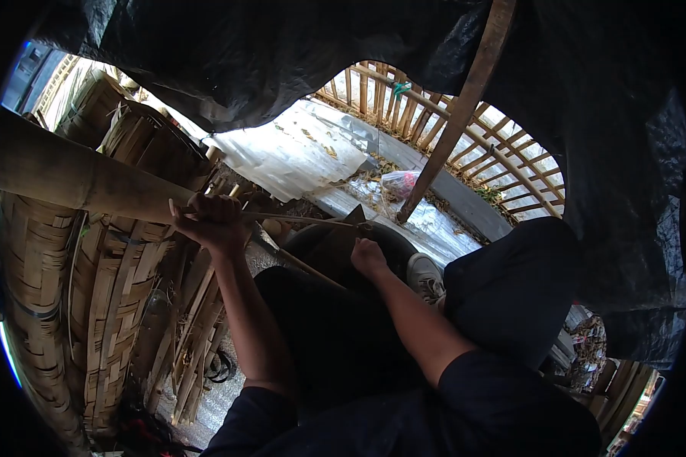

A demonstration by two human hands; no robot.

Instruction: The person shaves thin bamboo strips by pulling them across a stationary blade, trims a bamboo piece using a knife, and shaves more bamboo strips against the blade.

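My left hand (215, 221) is closed around the left end of a thin pale strip (301, 219), beside the end of a thick bamboo pole (91, 179). The strip runs right to a dark, pointed blade-like piece (351, 228) standing near my knees. Just below the strip's right end, my right hand (368, 257) is closed in a fist near that piece; what it holds is hidden. A dark rounded object (396, 247) lies behind the right hand.
Woven bamboo panels (34, 259) stand at the left. A wooden post (461, 107) slants down ahead, before a bamboo lattice fence (503, 152). Black sheeting (229, 53) hangs overhead. A plastic bag (399, 183) lies beyond my shoe (424, 276).
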